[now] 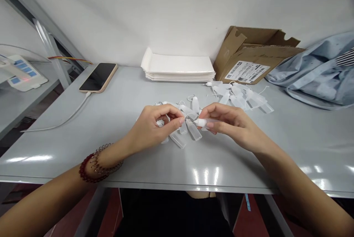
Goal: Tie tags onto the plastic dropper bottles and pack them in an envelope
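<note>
The right grip pinches a seemingly light, soft bottle, best held below its cap; alongside, the left grip nips a thin piece.

The left hand covers some of the small bottles, and the thin piece at its fingertips is too small to make out. The right hand hides much of the bottle it grips. Print on the label is too small to read, and the bottom inside the cardboard box is out of sight. The blue bag runs off the right edge, the device with blue buttons off the left. Both forearms are cut off.
</note>
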A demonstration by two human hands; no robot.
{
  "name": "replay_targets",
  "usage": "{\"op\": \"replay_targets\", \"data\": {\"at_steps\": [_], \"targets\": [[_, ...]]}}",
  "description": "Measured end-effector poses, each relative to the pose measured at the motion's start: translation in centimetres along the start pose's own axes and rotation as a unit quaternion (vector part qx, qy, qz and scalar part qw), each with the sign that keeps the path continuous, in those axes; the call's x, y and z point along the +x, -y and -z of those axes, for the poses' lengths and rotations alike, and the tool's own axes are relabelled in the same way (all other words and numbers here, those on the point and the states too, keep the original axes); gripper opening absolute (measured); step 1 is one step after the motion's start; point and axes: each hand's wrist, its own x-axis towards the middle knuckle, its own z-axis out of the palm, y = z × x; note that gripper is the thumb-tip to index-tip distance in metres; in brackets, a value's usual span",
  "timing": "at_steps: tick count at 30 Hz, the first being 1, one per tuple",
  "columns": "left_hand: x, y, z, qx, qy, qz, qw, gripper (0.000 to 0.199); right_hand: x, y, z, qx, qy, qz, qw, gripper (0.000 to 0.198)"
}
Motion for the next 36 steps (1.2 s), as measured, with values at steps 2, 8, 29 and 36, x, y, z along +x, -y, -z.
{"op": "replay_targets", "data": {"at_steps": [2,8,29,36], "targets": [[-0.01,0.0,-0.08,-0.008,0.007,0.003,1.0,0.009,0.03,-0.21,-0.12,0.006,0.001,0.0,1.0,0.006],[-0.14,-0.27,-0.22,-0.011,0.014,0.004,1.0,0.01,-0.08,-0.63,-0.24,0.017,0.014,-0.007,1.0,0.008],[-0.43,-0.5,-0.35,-0.038,0.021,-0.043,0.998,0.008,-0.15,-0.77,0.05,0.014,0.02,-0.01,1.0,0.008],[-0.43,-0.45,-0.49,-0.026,0.015,-0.053,0.998,0.008,-0.11,-0.72,0.06,0.031,0.03,-0.005,0.999,0.007]]}}
